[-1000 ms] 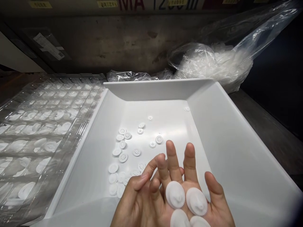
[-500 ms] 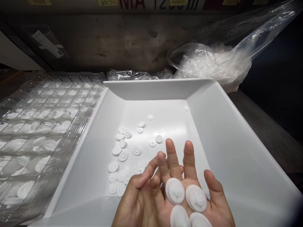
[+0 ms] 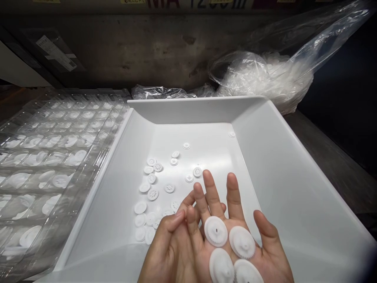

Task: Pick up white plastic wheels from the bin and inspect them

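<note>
My right hand (image 3: 232, 236) is palm up over the near side of a white tray (image 3: 91, 208), its fingers spread. Several white plastic gears (image 3: 242, 242) with fine-toothed rims lie loose on its palm, some with a raised hub upward. One gear (image 3: 216, 231) near the finger bases shows a small dark slot at its centre. Close against it on the left, my left hand (image 3: 171, 247) is cupped with its palm visible and bare. Its fingers pass partly behind the right hand's, so they are partly hidden. Smaller-looking white gears (image 3: 152, 194) lie scattered on the tray floor.
Left of the tray stand clear plastic compartment trays (image 3: 59, 157) filled with white parts. A clear bag (image 3: 265, 74) of white pieces sits behind the tray at the right. Crumpled clear film (image 3: 165, 92) lies along the back edge, before a dark metal panel (image 3: 147, 51).
The gears on my right palm appear slightly higher in view. The one near the finger bases now shows a central slot where a hub stood out before. Both hands stay together.
</note>
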`<state>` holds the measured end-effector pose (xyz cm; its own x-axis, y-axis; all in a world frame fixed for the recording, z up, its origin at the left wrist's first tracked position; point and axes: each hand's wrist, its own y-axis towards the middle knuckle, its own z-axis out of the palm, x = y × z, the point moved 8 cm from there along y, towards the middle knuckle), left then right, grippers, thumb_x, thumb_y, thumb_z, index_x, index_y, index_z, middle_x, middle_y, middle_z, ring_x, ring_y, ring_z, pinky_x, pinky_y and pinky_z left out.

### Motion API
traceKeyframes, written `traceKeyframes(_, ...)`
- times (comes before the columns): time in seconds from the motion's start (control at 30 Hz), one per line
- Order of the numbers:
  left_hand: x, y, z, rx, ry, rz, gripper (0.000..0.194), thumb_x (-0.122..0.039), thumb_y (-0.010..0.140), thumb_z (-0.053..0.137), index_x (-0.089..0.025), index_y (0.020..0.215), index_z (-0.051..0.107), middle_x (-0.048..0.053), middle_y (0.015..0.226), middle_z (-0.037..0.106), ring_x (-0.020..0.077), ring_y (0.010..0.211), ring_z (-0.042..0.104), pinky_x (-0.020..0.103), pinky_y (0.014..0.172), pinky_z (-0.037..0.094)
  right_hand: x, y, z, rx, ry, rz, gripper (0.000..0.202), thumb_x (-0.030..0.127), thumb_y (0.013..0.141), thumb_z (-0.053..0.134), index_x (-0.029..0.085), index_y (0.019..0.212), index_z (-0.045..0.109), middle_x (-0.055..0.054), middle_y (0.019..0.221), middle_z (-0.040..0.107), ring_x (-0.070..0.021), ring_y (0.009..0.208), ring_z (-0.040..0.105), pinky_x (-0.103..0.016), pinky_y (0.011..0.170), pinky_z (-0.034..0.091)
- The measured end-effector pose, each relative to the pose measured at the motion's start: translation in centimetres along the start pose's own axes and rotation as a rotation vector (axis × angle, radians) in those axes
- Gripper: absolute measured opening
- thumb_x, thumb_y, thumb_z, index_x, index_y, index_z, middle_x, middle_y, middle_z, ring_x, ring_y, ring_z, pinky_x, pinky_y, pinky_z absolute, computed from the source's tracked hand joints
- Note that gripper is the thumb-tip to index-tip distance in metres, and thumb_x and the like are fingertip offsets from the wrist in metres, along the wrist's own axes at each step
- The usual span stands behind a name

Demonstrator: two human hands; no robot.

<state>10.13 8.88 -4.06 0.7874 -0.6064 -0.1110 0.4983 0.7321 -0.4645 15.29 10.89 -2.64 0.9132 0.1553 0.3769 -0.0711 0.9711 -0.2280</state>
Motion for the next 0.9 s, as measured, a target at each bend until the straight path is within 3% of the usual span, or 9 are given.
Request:
traceKeyframes(0.17,-0.31,-0.06,0.08,-0.007,0.012,0.038,0.041,-0.038,0.092,0.043,-0.027,0.126,0.061,0.007,0.139,0.053,0.0303,0.144,0.029,0.052,0.12,0.011,-0.02,-0.28,0.08,-0.135,0.052,0.014,0.047,0.057,0.09,0.035,0.038,0.116,0.069,-0.003,0.13,0.063,-0.027,0.125,0.055,-0.057,0.106,0.036)
traceKeyframes(0.3,-0.43,-0.11,0.29,0.016,0.045,0.06,0.043,-0.039,0.092,0.038,-0.026,0.124,0.064,0.007,0.141,0.053,0.0317,0.145,0.027,0.052,0.12,0.008,0.21,-0.56,0.22,-0.183,0.068,0.0,0.046,0.058,0.09,0.036,0.038,0.113,0.07,-0.002,0.125,0.067,-0.0259,0.122,0.057,-0.055,0.108,0.034)
traceKeyframes(0.67,-0.18,-0.21,0.66,0.097,0.002,0.051,0.048,-0.04,0.093,0.03,-0.027,0.123,0.066,0.01,0.129,0.061,0.0289,0.143,0.032,0.054,0.119,0.009,0.21,-0.56,0.33,-0.168,0.111,-0.011,0.045,0.058,0.089,0.037,0.038,0.109,0.072,-0.001,0.124,0.067,-0.0264,0.123,0.056,-0.056,0.109,0.033)
traceKeyframes(0.9,-0.16,-0.36,0.47,0.045,0.009,0.031,0.05,-0.04,0.092,0.03,-0.025,0.124,0.066,0.009,0.137,0.056,0.0311,0.144,0.029,0.052,0.119,0.011,0.35,-0.57,0.04,-0.129,0.055,0.002,0.046,0.059,0.09,0.035,0.038,0.113,0.07,0.001,0.128,0.064,-0.0241,0.124,0.056,-0.052,0.109,0.036)
